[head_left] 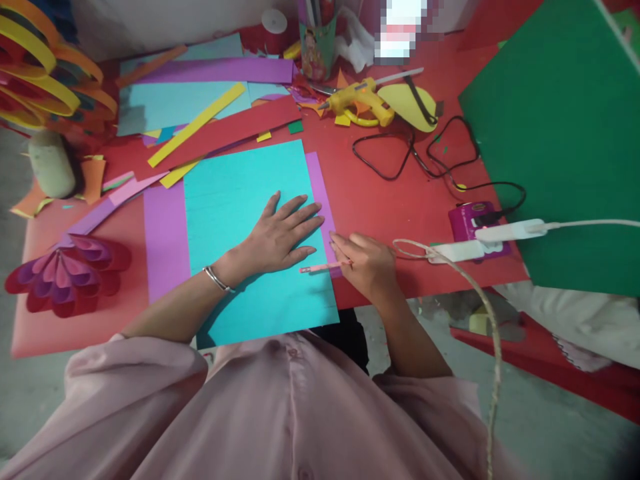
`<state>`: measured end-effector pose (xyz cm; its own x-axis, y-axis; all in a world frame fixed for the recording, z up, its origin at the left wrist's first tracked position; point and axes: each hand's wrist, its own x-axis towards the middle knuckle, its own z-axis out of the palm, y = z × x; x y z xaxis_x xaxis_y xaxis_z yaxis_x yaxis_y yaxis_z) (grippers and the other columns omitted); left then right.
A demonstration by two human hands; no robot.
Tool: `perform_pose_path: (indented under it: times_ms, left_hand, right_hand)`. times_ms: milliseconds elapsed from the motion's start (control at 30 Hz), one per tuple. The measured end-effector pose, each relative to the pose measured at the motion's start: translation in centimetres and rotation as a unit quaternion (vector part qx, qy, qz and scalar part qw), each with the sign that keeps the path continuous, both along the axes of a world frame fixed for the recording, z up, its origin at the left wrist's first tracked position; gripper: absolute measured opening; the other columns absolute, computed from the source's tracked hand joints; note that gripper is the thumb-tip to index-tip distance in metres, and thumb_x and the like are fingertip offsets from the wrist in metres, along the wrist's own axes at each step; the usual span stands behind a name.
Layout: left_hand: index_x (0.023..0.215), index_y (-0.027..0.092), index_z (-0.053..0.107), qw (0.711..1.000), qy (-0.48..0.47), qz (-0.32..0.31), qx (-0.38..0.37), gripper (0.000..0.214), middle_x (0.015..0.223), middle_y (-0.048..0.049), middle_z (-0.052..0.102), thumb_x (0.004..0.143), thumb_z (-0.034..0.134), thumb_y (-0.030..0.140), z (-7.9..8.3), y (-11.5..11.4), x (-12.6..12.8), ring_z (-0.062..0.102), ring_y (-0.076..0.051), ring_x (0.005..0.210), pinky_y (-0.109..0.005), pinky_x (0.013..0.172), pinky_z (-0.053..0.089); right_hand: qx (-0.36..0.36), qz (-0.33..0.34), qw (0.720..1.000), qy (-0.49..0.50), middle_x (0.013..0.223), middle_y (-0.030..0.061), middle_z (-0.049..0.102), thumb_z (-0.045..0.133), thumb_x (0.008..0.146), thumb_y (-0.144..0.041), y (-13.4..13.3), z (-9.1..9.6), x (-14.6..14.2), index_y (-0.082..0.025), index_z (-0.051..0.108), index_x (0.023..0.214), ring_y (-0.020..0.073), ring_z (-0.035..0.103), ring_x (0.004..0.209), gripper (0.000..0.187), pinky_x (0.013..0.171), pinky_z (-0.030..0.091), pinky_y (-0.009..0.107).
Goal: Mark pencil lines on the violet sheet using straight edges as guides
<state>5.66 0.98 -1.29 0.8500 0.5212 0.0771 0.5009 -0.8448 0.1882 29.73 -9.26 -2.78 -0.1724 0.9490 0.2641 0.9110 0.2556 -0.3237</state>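
Remotely, I see the left hand (284,235) spread flat on the turquoise sheet (240,180), presumably steadying it atop the purple sheet (166,247) on the red surface (370,217), the right hand (367,261) gripping a pink pencil (324,267) by their right edge.

from the head; facing forward, down; near table (370,207)

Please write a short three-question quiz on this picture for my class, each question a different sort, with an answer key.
1. True or false: the left hand lies spread on the turquoise sheet.
2. Fill in the blank: the pencil is held in the person's ____ hand.
3. Choose one: which colour of paper shows beneath the turquoise sheet?
A. Green
B. Purple
C. White

Key:
1. True.
2. Right hand.
3. B, purple paper.
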Motion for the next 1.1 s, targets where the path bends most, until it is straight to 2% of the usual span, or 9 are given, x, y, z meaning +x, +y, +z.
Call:
perform_pose_path:
  times_ms: [300,1100]
  left_hand:
    - [0.163,0.032,0.04,1.0,-0.015,0.002,0.003,0.063,0.17,-0.0067,0.043,0.108,0.04,0.061,0.0,-0.06,0.12,0.033,-0.035,0.16,-0.064,0.132,0.008]
    - [0.166,0.034,0.035,1.0,-0.019,0.001,0.002,0.065,0.17,-0.0059,0.043,0.108,0.04,0.062,-0.3,-0.03,0.05,0.033,-0.034,0.16,-0.063,0.132,0.006]
  right_hand:
    - [0.016,-0.003,1.0,0.002,0.079,0.0032,0.068,0.053,0.106,-0.031,0.15,-0.02,-0.06,-0.026,0.078,0.129,0.0173,0.056,0.075,0.034,0.067,0.03,0.034]
    - [0.006,-0.008,1.0,0.0,0.081,0.003,0.07,0.054,0.106,-0.032,0.12,0.07,-0.06,-0.027,0.078,0.128,0.0175,0.059,0.076,0.033,0.067,0.029,0.035]
